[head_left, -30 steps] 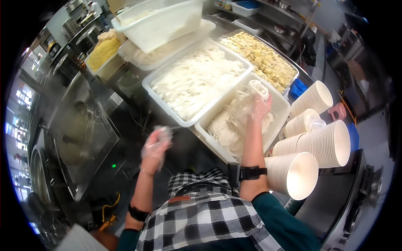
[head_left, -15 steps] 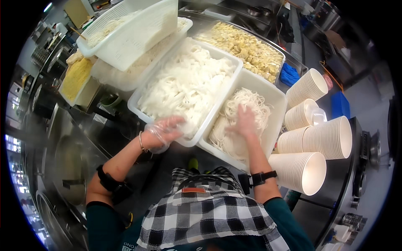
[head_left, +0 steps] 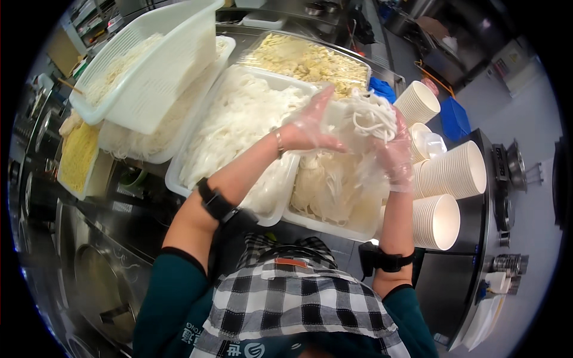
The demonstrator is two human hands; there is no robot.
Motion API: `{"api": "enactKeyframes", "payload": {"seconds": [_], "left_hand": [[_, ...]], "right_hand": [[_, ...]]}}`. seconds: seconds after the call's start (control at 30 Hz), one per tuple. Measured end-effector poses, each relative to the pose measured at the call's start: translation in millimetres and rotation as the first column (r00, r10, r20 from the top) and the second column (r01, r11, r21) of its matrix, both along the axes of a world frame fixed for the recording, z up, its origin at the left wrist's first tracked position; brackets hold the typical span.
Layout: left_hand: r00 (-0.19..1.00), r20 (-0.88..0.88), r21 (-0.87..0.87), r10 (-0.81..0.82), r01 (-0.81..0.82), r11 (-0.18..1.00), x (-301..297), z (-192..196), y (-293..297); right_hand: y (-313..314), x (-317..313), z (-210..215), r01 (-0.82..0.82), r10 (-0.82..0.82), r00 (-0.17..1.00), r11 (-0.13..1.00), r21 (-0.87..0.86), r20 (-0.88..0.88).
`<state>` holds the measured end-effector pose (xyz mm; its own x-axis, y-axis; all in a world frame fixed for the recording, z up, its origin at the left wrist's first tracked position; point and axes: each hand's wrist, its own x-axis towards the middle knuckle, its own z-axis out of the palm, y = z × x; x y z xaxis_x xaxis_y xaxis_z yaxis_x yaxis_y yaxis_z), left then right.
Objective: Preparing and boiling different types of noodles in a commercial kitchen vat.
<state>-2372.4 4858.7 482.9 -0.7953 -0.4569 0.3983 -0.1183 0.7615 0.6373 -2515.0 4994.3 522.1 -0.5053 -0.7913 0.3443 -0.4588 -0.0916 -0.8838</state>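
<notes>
My right hand (head_left: 397, 156), in a clear plastic glove, grips a bunch of white noodles (head_left: 375, 117) raised above the right-hand white bin (head_left: 352, 231). Inside that bin lie more pale noodles (head_left: 325, 190), partly covered by my hands and the lifted bunch. Also gloved, my left hand (head_left: 310, 126) reaches across to the left of the bunch, its thumb and fingers spread, holding nothing. A whitish blur hides the gap between the two hands. Under my left forearm sits a white tub (head_left: 174, 186) full of broad white noodles (head_left: 230, 122).
Behind lies a tray of yellowish pieces (head_left: 298, 55) under clear film. White baskets (head_left: 161, 95) of thin noodles are stacked on the left, beside a box of yellow food (head_left: 77, 156). Stacks of paper cups (head_left: 450, 173) stand to the right, near a blue bin (head_left: 455, 118).
My right hand has risen from the noodles in the right-hand bin with a bunch in its grip. My left hand has moved rightward and away from me, from the broad-noodle tub's near edge.
</notes>
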Motion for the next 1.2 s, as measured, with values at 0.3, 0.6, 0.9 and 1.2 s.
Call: {"api": "enactKeyframes", "payload": {"seconds": [0.3,0.6,0.9,1.2], "left_hand": [[0.977,-0.024,-0.092,-0.211,0.208,0.974,-62,74,35],[0.780,-0.592,0.524,-0.201,0.563,0.639,-88,84,17],[0.656,-0.751,0.596,0.072,0.627,0.502,-91,107,2],[0.609,-0.774,0.514,-0.173,0.764,0.390,-69,171,-23]], "right_hand": [[6,-11,64,-0.158,0.155,0.987,0.952,-0.263,-0.035],[55,-6,-37,0.196,-0.203,0.979,0.968,-0.155,-0.031],[56,-21,-166,0.321,-0.096,0.900,0.805,0.499,-0.424],[81,-12,-176,0.227,0.186,0.882,0.638,0.736,-0.433]]}}
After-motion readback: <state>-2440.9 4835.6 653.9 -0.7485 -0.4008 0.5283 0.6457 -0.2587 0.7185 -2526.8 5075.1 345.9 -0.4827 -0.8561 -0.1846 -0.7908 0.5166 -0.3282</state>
